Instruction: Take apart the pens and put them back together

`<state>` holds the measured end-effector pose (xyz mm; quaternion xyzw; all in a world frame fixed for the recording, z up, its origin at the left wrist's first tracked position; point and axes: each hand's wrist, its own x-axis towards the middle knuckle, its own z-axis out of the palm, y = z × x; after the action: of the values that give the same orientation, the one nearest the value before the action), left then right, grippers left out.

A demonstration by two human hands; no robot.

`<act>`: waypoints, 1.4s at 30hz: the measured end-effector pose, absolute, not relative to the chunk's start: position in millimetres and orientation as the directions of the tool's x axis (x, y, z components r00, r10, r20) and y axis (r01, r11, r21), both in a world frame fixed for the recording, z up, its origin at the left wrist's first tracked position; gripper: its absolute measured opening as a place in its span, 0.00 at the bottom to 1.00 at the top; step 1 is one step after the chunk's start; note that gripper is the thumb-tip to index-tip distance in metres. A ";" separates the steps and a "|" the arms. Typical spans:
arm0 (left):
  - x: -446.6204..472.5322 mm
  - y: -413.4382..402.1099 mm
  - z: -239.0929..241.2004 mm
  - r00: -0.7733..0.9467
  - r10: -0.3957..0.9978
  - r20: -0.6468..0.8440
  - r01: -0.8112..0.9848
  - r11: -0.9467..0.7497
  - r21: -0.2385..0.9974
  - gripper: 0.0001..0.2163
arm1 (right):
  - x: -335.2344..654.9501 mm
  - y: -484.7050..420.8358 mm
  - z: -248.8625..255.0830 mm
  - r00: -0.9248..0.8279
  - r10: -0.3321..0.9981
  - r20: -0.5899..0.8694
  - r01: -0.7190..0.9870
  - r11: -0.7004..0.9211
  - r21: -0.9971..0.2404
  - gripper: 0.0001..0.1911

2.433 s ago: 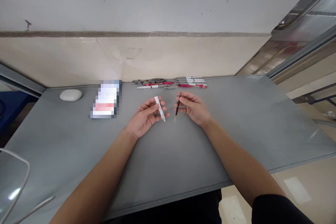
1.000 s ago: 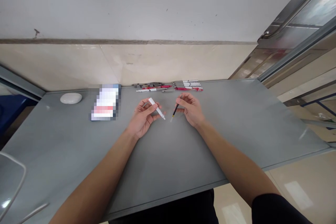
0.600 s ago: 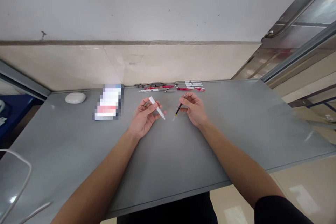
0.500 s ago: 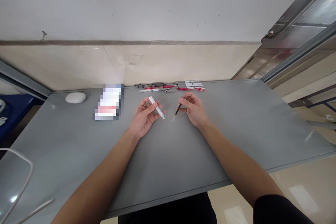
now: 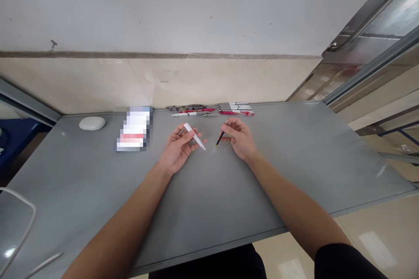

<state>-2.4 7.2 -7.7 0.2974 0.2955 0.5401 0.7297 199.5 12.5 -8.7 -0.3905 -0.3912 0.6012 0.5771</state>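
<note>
My left hand (image 5: 178,148) is closed around a white pen barrel (image 5: 194,135) that points down and to the right. A thin black pen refill (image 5: 219,139) with a yellowish tip is pinched in my right hand (image 5: 240,138), tip aimed at the barrel's open end. A small gap separates the two parts. Both hands hover over the middle of the grey table (image 5: 209,192).
Two groups of pens lie along the table's back edge: red, white and grey ones (image 5: 191,110) on the left, red and white ones (image 5: 235,108) on the right. A blurred card or packet (image 5: 133,129) and a white oval case (image 5: 92,123) sit back left. A white cable (image 5: 19,222) is at near left.
The refill has tilted from nearly upright to slanting, and its tip has come closer to the barrel's end. The left hand turned the barrel slightly. The camera shifted a little.
</note>
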 end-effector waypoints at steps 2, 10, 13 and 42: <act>-2.4 6.9 -8.0 0.244 0.964 -0.105 -0.615 0.238 0.752 0.09 | 199.5 12.3 -9.0 -0.027 0.999 -0.018 -0.397 -0.028 -0.917 0.12; -1.8 7.4 -7.0 0.230 0.962 -0.148 -0.609 0.261 0.749 0.09 | 202.6 10.1 -5.1 -0.056 0.997 -0.056 -0.411 -0.074 -0.909 0.11; -1.5 7.5 -6.2 0.245 0.957 -0.153 -0.617 0.276 0.737 0.08 | 203.6 10.0 -5.1 -0.062 0.996 -0.066 -0.412 -0.086 -0.907 0.11; -5.3 5.7 -6.6 0.343 0.922 -0.178 -0.591 0.359 0.723 0.10 | 194.7 2.1 -2.0 -0.197 0.977 -0.078 -0.364 -0.147 -0.920 0.11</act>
<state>-5.3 5.7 -6.6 0.2812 0.2949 0.4913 0.7698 194.7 2.1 -2.0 -0.3759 -0.4079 0.6574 0.5100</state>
